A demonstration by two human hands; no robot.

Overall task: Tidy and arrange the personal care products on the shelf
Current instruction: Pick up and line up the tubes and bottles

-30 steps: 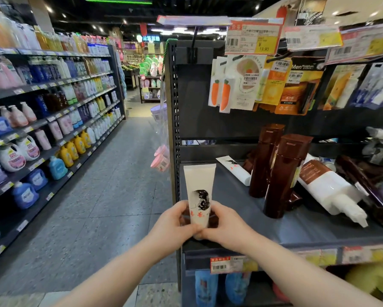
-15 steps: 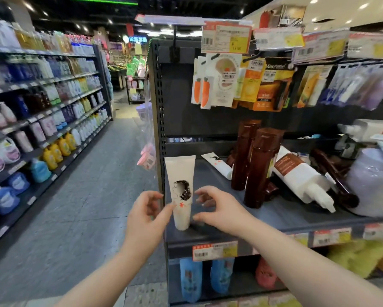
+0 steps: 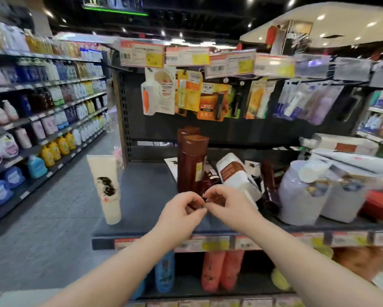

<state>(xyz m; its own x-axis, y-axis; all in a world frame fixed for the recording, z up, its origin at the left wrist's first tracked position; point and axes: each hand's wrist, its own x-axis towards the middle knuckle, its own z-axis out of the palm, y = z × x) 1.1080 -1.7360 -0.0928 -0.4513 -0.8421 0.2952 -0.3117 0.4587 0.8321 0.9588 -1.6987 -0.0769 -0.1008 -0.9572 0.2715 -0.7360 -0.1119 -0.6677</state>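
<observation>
Two bare forearms reach in from the bottom edge toward a dark grey shelf (image 3: pixel 146 196). The left hand (image 3: pixel 181 212) and right hand (image 3: pixel 228 207) meet fingertip to fingertip over the shelf's front middle, fingers curled around something small and dark brown; blur makes it impossible to tell whether they actually pinch it. The shelf's left half is mostly bare, with open room between the hands and one cream tube (image 3: pixel 106 187) standing cap-down near the front-left corner, a black ink-style figure and small red marks on it, unreadable. Just behind the hands stand two tall brown bottles (image 3: pixel 191 162), one behind the other, beside a fallen white bottle (image 3: pixel 237 176) with a brown label. Price tags (image 3: pixel 210 243) line the front edge, their writing blurred. To the left, an open aisle floor (image 3: pixel 60 207).
</observation>
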